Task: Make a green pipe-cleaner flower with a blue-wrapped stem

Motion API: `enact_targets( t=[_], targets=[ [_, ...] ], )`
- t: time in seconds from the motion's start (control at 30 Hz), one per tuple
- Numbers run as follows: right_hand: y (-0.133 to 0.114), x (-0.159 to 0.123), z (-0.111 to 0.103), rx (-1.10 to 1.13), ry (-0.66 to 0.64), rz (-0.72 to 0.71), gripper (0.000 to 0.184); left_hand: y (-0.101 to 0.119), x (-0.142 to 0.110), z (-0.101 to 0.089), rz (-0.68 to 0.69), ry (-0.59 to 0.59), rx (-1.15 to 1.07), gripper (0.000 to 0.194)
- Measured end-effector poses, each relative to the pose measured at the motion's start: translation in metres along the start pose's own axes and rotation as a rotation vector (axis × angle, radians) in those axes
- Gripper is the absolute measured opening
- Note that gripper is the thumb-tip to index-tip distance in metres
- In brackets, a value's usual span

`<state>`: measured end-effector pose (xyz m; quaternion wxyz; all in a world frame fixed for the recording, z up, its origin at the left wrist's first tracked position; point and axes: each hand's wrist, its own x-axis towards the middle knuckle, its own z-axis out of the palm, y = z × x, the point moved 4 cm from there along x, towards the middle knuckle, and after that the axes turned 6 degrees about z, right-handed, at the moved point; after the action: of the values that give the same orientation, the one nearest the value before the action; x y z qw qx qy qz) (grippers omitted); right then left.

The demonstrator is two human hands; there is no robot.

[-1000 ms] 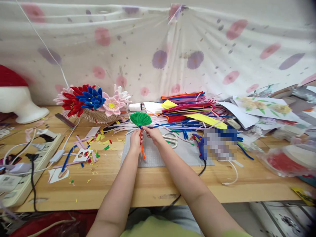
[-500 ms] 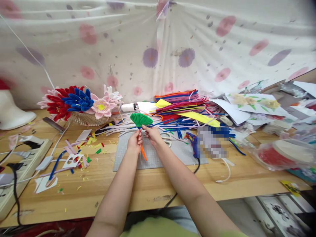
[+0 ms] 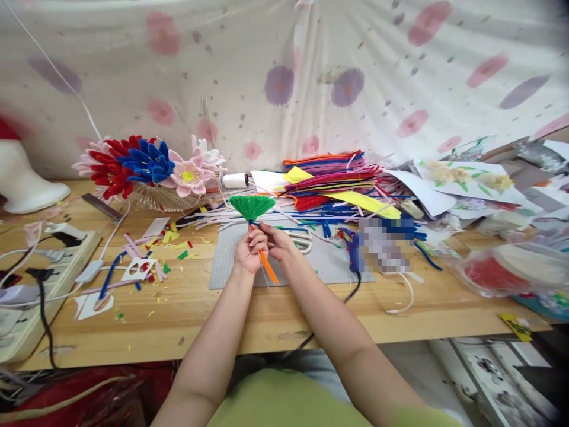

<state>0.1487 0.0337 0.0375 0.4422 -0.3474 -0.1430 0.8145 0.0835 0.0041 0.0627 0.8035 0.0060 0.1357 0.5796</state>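
A green fan-shaped pipe-cleaner flower point(image 3: 252, 206) stands upright above both hands, a bit of blue at its base. My left hand point(image 3: 250, 252) is closed around the stem just below the fan. Orange pipe-cleaner ends point(image 3: 268, 268) and thin wires stick out beneath the fingers, slanting down to the right. My right hand point(image 3: 277, 241) touches the left one and pinches a blue pipe cleaner point(image 3: 288, 229) at the flower's base; the fingertips are partly hidden. Under the hands lies a grey cutting mat point(image 3: 329, 261), with scissors point(image 3: 304, 242) just right of my right hand.
Finished flowers point(image 3: 149, 161) stand at back left, near a spool of white thread point(image 3: 235, 180). Bundled pipe cleaners point(image 3: 333, 178) lie behind the mat. A blue glue gun point(image 3: 352, 248) rests at right, a power strip point(image 3: 66, 284) at left. Scraps point(image 3: 178, 244) litter the left side.
The green fan has turned to show its side more. My hands have drawn together, and the left fingers now wrap across the stem. The orange ends swing further right. The camera view has shifted.
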Motion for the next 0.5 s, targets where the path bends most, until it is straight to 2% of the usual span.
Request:
enact_targets(
  t=[0.2, 0.33, 0.43, 0.5],
  targets=[
    [0.004, -0.004, 0.01, -0.136, -0.085, 0.165, 0.012, 0.003, -0.017, 0.003, -0.028, -0.029, 0.042, 0.014],
    [0.002, -0.006, 0.015, -0.157, -0.109, 0.187, 0.016, 0.006, -0.022, 0.01, -0.024, -0.017, 0.108, 0.016],
    [0.005, -0.01, 0.013, -0.19, -0.114, 0.211, 0.018, 0.005, -0.021, 0.014, -0.046, -0.001, 0.078, 0.022],
    [0.004, -0.016, 0.008, -0.272, -0.074, 0.153, 0.018, 0.005, -0.02, 0.015, -0.052, 0.017, 0.07, 0.026]
  ],
)
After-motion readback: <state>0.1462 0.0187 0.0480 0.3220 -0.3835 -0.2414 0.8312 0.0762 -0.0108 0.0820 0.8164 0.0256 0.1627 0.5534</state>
